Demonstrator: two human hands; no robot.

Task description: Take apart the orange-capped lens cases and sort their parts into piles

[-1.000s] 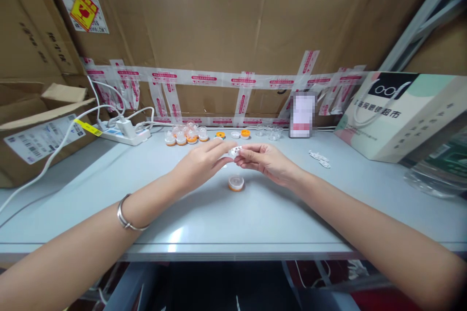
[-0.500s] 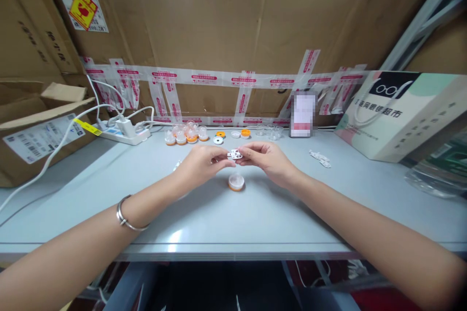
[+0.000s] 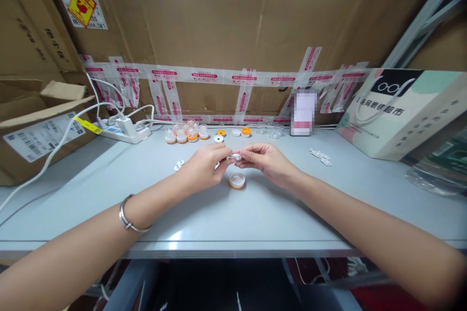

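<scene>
Between my two hands is a small white plastic part (image 3: 236, 156), held above the table and mostly covered by fingers. My left hand (image 3: 206, 165) pinches its left end with thumb and forefinger. On its right end the fingertips of my right hand (image 3: 266, 159) are closed. Just below, a round cup (image 3: 237, 181) with a clear top and an orange base stands on the table. Some small white pieces (image 3: 178, 164) lie left of my left hand. Farther right rests a cluster of flat white plastic parts (image 3: 320, 157).
Several clear-and-orange cups (image 3: 187, 132) stand at the back, beside orange and white discs (image 3: 219, 139) and clear domes (image 3: 274, 131). A phone (image 3: 303, 112) leans on the cardboard. A power strip (image 3: 126, 131) and open carton (image 3: 40, 131) are left; a paper bag (image 3: 401, 116) is right.
The white part has been tilted, so its thin edge shows now instead of its flat face. My left hand has turned slightly, and the small white pieces beside it show more.
</scene>
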